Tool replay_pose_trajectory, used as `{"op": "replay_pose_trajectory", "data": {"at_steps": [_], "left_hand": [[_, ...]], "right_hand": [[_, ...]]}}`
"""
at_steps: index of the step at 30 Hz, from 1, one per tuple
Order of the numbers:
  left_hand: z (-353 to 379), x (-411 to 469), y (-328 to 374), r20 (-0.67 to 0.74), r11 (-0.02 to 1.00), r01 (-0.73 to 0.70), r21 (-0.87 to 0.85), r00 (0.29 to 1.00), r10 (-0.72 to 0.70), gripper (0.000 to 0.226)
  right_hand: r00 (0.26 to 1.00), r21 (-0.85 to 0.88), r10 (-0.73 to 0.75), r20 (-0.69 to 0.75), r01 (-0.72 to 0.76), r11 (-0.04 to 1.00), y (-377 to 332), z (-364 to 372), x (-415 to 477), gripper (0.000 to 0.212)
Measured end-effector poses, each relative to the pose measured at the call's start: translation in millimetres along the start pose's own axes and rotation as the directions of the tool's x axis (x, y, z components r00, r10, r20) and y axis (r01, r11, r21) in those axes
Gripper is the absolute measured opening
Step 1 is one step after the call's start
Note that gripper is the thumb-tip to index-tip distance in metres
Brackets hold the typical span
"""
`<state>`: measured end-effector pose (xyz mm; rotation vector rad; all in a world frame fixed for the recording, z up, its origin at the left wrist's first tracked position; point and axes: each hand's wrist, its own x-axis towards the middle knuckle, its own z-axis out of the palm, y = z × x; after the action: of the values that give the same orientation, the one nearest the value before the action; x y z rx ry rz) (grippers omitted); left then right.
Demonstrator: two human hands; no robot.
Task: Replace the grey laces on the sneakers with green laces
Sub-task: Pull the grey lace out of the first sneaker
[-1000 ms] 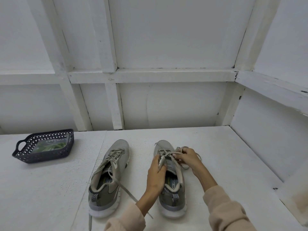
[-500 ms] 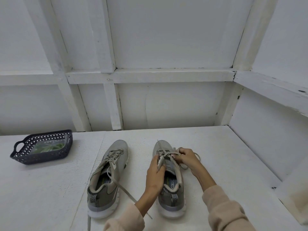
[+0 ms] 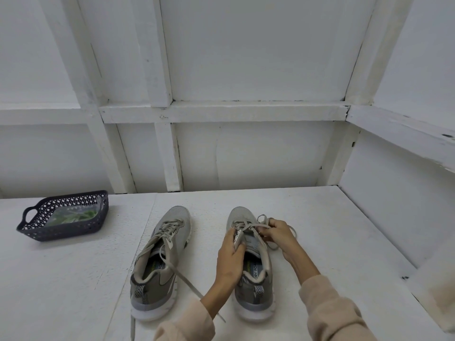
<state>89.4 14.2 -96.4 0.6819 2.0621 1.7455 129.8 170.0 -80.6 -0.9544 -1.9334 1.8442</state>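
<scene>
While the right sneaker (image 3: pixel 253 299) is gripped by the left hand (image 3: pixel 230 257), its lace (image 3: pixel 249 226) is pinched by the right hand (image 3: pixel 278 233).

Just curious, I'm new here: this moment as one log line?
step: unlacing | left hand: holds right sneaker | right hand: pinches grey lace | green laces: in basket

The person wears a long-sleeved top in pale pinkish beige, of a soft, slightly fuzzy cloth. The left sleeve (image 3: pixel 187 324) and right sleeve (image 3: pixel 331 311) hang loose and wrinkled, with plain cuffs. Below the cuffs the forearms, left hand (image 3: pixel 230 258) and right hand (image 3: pixel 279 233) are bare.
</scene>
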Motion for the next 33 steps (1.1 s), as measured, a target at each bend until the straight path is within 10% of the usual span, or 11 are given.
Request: {"op": "replay_pose_trajectory", "data": {"at_steps": [33], "left_hand": [[-0.4,-0.3,-1.9,0.012,1.000,0.013,0.016,1.000,-0.013,0.037]], "right_hand": [[0.991,0.132,0.047,-0.125,-0.030,0.991,4.2,4.4,4.1,0.012]]}}
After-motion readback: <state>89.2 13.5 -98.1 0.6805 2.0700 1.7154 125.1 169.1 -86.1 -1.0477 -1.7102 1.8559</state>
